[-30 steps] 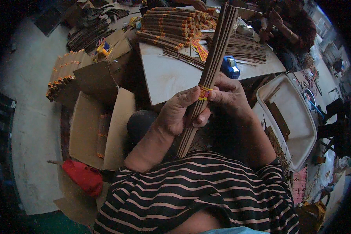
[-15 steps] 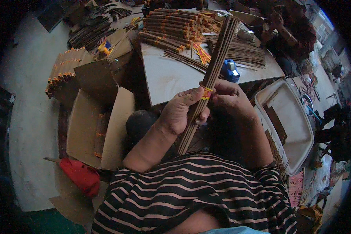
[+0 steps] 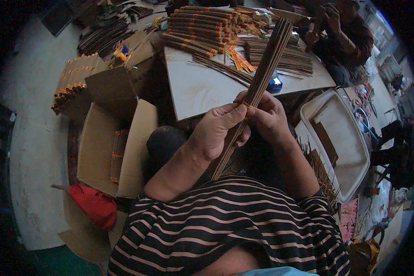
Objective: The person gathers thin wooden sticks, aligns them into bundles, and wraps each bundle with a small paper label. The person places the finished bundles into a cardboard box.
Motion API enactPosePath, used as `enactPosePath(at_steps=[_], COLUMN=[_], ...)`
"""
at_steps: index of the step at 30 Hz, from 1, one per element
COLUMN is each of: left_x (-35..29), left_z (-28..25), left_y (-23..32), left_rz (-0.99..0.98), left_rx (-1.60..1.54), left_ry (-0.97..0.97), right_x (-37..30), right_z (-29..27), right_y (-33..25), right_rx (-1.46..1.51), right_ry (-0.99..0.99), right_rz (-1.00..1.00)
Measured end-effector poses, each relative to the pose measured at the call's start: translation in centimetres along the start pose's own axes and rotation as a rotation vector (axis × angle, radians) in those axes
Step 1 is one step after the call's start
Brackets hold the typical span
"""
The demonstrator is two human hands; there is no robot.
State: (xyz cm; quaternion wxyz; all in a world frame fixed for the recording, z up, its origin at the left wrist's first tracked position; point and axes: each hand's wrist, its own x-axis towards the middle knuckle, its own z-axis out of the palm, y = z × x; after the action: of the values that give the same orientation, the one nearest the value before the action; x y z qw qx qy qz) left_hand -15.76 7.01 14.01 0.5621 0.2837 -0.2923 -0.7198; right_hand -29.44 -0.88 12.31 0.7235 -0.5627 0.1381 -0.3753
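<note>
A bundle of brown incense sticks (image 3: pixel 267 62) slants up and to the right in front of me, its lower end near my striped shirt. My left hand (image 3: pixel 220 126) is wrapped round the bundle from the left, thumb pressed on its middle. From the right, my right hand (image 3: pixel 269 117) pinches the bundle at the same height, fingers partly behind it. Between my thumbs a thin strip of the yellow-and-red paper band (image 3: pixel 249 105) shows; the rest is covered by my fingers.
The white table (image 3: pixel 193 92) ahead bears stacked banded bundles (image 3: pixel 200 27), loose sticks (image 3: pixel 280 57), red-yellow labels (image 3: pixel 239 60) and a blue tape dispenser (image 3: pixel 275 83). An open cardboard box (image 3: pixel 142 142) stands left, a white tub (image 3: pixel 361 152) right. Another person (image 3: pixel 349 41) sits at the far right.
The bundle has turned in my hands, so less of the paper band shows. My right thumb has moved in against the band, and the bundle's top has shifted slightly right.
</note>
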Motion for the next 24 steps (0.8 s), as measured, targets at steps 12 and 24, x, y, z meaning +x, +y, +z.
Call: enactPosePath(at_steps=[12, 24], left_x=[-0.1, 0.0], left_z=[0.9, 0.5], left_y=[-0.6, 0.3], left_rz=[0.077, -0.056], left_rx=[0.283, -0.017], left_ry=[0.019, -0.054], right_x=[-0.4, -0.4], right_z=[-0.1, -1.1], right_y=[0.3, 0.3], right_rx=[-0.036, -0.02], right_ry=[0.067, 0.015], right_rz=[-0.045, -0.041])
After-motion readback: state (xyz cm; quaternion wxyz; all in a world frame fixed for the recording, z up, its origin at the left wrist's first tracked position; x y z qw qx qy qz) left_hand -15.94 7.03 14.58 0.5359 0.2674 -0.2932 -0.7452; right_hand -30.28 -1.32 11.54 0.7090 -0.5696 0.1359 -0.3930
